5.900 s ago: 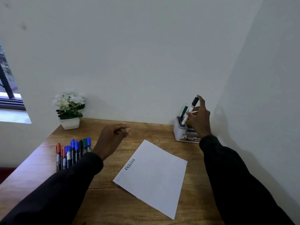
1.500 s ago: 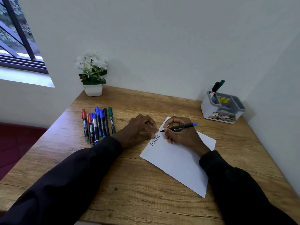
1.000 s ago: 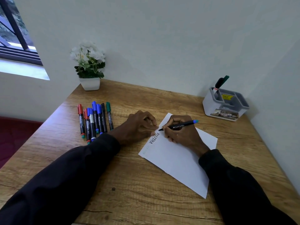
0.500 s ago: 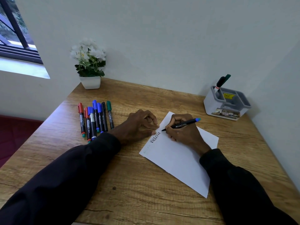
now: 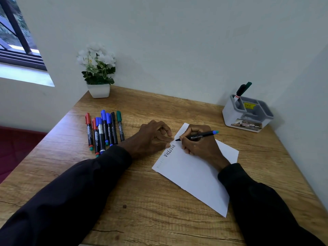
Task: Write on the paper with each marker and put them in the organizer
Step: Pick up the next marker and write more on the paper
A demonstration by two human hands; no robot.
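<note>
A white sheet of paper (image 5: 193, 174) lies on the wooden desk with a handwritten word along its left edge. My right hand (image 5: 200, 144) grips a black marker with a blue end (image 5: 202, 135), its tip touching the paper just past the word. My left hand (image 5: 152, 137) rests at the paper's left edge with fingers curled, fingertips on the sheet; whether it holds a cap is hidden. Several capped markers (image 5: 104, 130), red, blue, black and green, lie in a row to the left. The grey organizer (image 5: 248, 114) at the back right holds two markers (image 5: 242, 89).
A white pot of white flowers (image 5: 97, 71) stands at the back left by the wall. A window (image 5: 16, 38) is at the far left. Walls close the desk at the back and the right. The wooden desk (image 5: 150, 201) has bare wood in front.
Since the black marker went into the organizer, my right hand has taken a blue-ended marker and writes. Over the last second the tip has crept along the paper's edge; my left hand stays put.
</note>
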